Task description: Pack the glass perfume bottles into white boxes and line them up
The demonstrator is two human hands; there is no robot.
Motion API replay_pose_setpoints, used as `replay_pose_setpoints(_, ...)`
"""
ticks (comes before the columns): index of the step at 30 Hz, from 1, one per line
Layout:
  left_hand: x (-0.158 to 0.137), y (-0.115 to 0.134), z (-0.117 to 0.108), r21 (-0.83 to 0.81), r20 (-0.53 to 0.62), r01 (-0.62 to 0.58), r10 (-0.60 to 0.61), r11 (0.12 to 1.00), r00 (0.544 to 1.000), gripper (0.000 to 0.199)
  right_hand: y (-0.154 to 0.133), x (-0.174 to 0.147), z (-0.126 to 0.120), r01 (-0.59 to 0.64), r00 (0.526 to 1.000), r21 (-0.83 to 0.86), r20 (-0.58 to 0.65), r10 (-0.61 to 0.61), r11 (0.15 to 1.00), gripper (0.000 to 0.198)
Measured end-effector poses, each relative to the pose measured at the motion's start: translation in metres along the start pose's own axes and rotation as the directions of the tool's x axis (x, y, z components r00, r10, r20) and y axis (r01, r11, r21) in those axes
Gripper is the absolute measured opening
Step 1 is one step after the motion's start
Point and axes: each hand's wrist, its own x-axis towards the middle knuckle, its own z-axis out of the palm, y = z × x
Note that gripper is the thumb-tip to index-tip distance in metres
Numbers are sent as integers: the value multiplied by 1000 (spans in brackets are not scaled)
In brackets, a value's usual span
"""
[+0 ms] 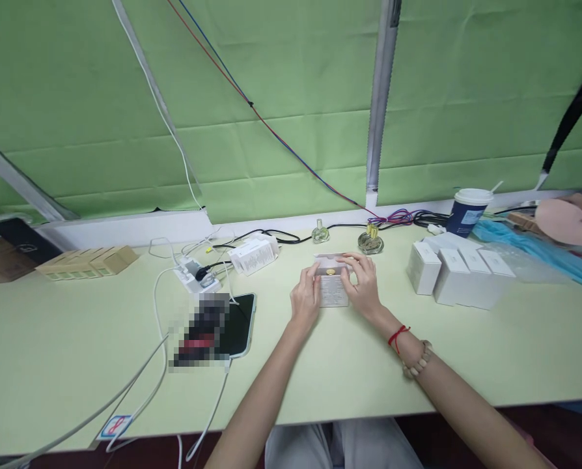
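Note:
A small white printed box (334, 294) lies on the table in front of me, its flap raised at the far end. Inside its opening shows a round gold-coloured top (331, 271); the rest of that item is hidden. My left hand (304, 294) closes on the box's left side, fingers near the opening. On the opposite side, my right hand (363, 283) grips the box, thumb near the opening and fingers by the raised flap. Beyond the hands stand a small clear glass bottle (319, 232) and a cluster of glass bottles with gold tops (370, 240).
White boxes (467, 273) stand at right, near a dark blue paper cup (468, 213). Left of my hands are a tablet-like device (242, 326), a power strip (193, 273) with cables and another white box (255, 254). Yellowish boxes (88, 262) sit far left.

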Motion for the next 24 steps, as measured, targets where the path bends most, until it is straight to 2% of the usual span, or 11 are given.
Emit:
replay_pose_setpoints(5,-1,-2,2,-52,22,90,-89,995,996,40,1,0,2,12,1000,14,-22,-11,1000,20)
replay_pose_setpoints(10,-1,0,1,-72,23,125,-123,990,992,40,2,-2,2,33,999,19,-40,-33,999,17)
replay_pose_setpoints(24,1,2,-1,-84,24,116,-114,990,993,37,1,-2,2,24,997,73,-81,-18,997,10)
